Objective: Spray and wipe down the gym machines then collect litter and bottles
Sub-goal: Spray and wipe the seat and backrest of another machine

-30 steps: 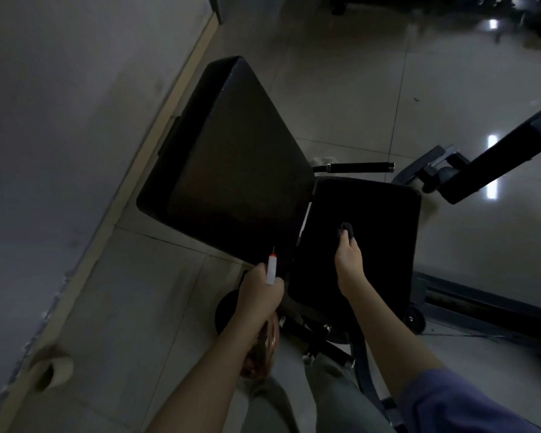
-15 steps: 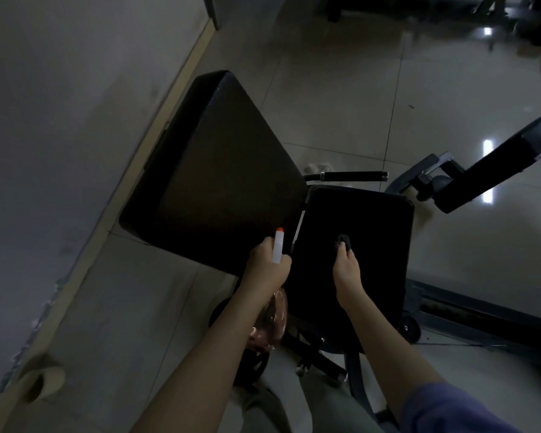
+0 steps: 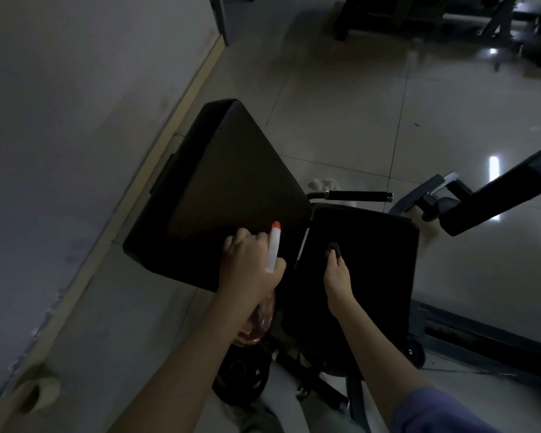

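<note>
A black padded gym bench fills the middle: its backrest pad (image 3: 225, 189) tilts toward the wall and its seat pad (image 3: 375, 245) lies to the right. My left hand (image 3: 247, 264) grips a spray bottle (image 3: 274, 245) with a white nozzle and an orange tip, pointed at the backrest; the pinkish bottle body (image 3: 256, 320) hangs below my wrist. My right hand (image 3: 336, 270) rests on the seat pad and holds a small dark cloth (image 3: 333, 250) against it.
A black grip bar (image 3: 356, 195) sticks out behind the seat. A padded arm of another machine (image 3: 497, 198) reaches in from the right. A wall (image 3: 75, 120) runs along the left, with a roll of tape (image 3: 35, 395) on the floor. More machines (image 3: 450, 20) stand far back.
My left hand has lifted the spray bottle up and forward over the backrest's near edge. My right hand has stayed on the seat pad with the cloth.
</note>
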Available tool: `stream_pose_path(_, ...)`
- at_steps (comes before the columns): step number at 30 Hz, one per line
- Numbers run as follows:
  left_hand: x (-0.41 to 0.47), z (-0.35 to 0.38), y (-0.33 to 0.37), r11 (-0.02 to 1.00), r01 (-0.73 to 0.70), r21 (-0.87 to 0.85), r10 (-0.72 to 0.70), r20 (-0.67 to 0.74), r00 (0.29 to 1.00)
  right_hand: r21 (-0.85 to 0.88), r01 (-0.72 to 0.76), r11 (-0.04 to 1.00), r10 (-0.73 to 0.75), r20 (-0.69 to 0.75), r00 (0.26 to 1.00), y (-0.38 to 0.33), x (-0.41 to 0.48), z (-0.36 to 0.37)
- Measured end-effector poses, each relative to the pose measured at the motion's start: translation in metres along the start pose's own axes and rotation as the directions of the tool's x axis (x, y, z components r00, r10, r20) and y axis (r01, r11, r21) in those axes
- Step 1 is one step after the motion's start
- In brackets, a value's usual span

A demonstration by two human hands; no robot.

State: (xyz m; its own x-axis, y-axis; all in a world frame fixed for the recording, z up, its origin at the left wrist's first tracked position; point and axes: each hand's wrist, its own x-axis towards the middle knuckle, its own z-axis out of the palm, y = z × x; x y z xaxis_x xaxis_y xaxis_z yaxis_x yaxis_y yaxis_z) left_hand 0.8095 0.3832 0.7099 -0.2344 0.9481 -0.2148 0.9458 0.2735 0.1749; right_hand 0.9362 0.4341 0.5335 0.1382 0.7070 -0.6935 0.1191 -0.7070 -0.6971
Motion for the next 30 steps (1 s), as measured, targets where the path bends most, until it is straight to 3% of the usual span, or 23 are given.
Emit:
stream_pose_path(5,0.007,-0.007,-0.017,0.973,-0.097,0.208,0.105,-0.031,0.994,0.017,-0.028,0.999,0.028,0.048,0.998,-0.014,0.015,0.015)
stream_pose_path(9,0.014,-0.012,-0.030,0.968,-0.140,0.210,0.149,-0.029,0.988,-0.002,-0.010,1.000,0.010,0.070,0.997,-0.037,0.024,0.025)
stream_pose_path(12,0.015,-0.010,-0.036,0.973,-0.159,0.167,0.165,-0.025,0.986,0.059,0.145,0.988,-0.153,0.161,0.975,-0.059,0.019,0.041)
stream_pose_path(15,0.013,-0.008,-0.037,0.973,-0.178,0.147,0.188,-0.053,0.981,0.065,0.339,0.939,-0.342,0.302,0.890,-0.070,-0.001,0.076)
stream_pose_path(18,0.013,-0.009,-0.038,0.970,-0.188,0.152,0.198,-0.056,0.979,-0.013,0.407,0.913,-0.389,0.268,0.881,-0.071,-0.002,0.099)
stream_pose_path(24,0.014,-0.006,-0.036,0.974,-0.172,0.150,0.187,-0.087,0.979,-0.040,0.361,0.932,-0.347,0.193,0.918,-0.101,0.059,0.101)
stream_pose_path(30,0.013,-0.005,-0.036,0.967,-0.184,0.176,0.206,-0.113,0.972,-0.057,0.010,0.998,-0.004,0.108,0.994,-0.037,0.071,0.093)
